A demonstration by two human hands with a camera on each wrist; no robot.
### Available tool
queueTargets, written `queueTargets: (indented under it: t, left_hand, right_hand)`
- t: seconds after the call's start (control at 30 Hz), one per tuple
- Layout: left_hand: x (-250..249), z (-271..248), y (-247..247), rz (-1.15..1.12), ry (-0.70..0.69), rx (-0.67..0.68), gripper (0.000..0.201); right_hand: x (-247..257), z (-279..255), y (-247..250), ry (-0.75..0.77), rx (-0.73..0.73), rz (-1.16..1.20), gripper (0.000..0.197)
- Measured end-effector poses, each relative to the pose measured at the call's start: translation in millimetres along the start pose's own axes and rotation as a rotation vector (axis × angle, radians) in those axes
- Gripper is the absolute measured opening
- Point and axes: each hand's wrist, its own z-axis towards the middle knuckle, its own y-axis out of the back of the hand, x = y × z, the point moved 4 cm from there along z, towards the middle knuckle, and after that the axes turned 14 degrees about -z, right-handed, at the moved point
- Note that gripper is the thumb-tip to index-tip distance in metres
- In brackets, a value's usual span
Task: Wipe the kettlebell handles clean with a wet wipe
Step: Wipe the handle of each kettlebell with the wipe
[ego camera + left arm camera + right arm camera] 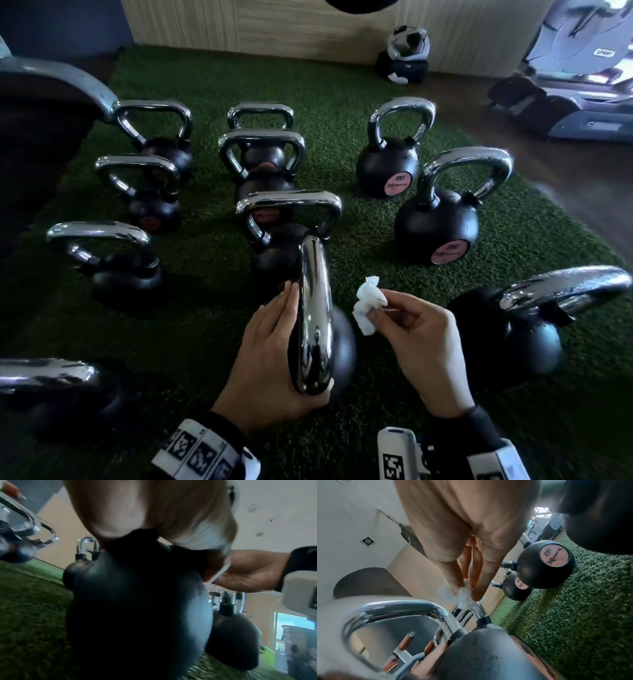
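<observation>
Kettlebell handle gripped by left hand; right hand pinches wipe; right wrist shows pinch.

Left hand curled in a grip; right hand pinching, fingers bent.

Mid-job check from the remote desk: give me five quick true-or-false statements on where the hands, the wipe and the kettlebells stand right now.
1. The right hand pinches the crumpled white wipe. True.
2. The wipe is pressed against the chrome handle. False: it is held beside the handle, apart from it.
3. The left hand holds that handle of the nearest kettlebell. True.
4. The kettlebells stand on a bare wooden floor. False: they stand on green turf.
5. The two kettlebells with pink labels stand to the left of the hands. False: they stand to the right.
</observation>
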Motion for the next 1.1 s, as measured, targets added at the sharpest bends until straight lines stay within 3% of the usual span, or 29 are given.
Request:
queueTargets:
  t: [0.13,0.3,0.4,0.6,0.73,0.9,1.1]
  left_hand:
    - [-8.0,5.7,25.8,-0.18,-0.226,0.024,0.125]
    - [-19.5,7.2,30.3,-0.165,-0.335,-0.007,0.118]
    - [-21.3,8.0,30.0,-0.157,-0.356,-0.011,0.115]
    - [-27.5,9.9,30.8,-0.163,-0.36,-0.023,0.114]
    - [-31.5,17.5,31.8,-0.188,-0.333,0.001,0.106]
    - [-24.2,31.1,29.8,-0.231,-0.215,0.05,0.089]
    - [-16.3,41.3,30.4,-0.294,-0.065,0.102,0.076]
  right_hand:
    - [-1.2,22.7,-17.9,0.023,0.003,-0.087,0.018]
    - [4.2,47.4,-53.9,0.078,0.086,-0.284,0.007]
    - [7.4,53.0,-57.4,0.088,0.08,-0.276,0.006]
    - [22.3,71.2,-47.6,0.217,0.011,-0.172,0.005]
    - [18.1,84.0,-48.1,0.216,0.056,-0.203,0.015]
    - [32.9,87.5,-39.5,0.359,-0.145,-0.204,0.024]
    - [36.5,98.5,-40.7,0.417,-0.146,-0.239,0.025]
